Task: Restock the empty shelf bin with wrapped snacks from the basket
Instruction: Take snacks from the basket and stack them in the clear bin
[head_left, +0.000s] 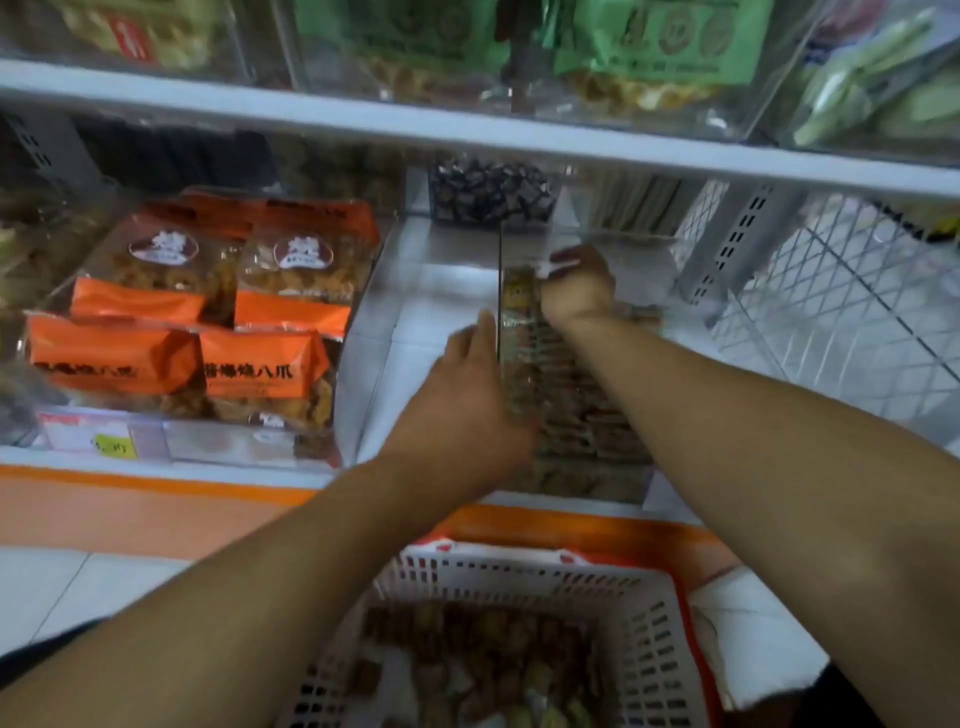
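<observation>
A clear plastic shelf bin (571, 483) sits on the middle shelf and holds rows of brown wrapped snacks (582, 410). My right hand (576, 286) reaches deep into the bin, its fingers curled around a wrapped snack with a pale end. My left hand (467, 400) is at the bin's left wall (500, 270), thumb on the outside and fingers curled on the inside. Below my arms, a white perforated basket (519, 571) holds several more wrapped snacks (483, 644). The image is blurred around both hands.
Orange snack bags (208, 322) fill the bin to the left. A tub of dark wrapped candies (488, 197) stands at the shelf's back. A bare shelf strip (415, 291) lies left of the bin, a wire mesh panel (831, 291) to the right. An upper shelf edge (467, 130) overhangs.
</observation>
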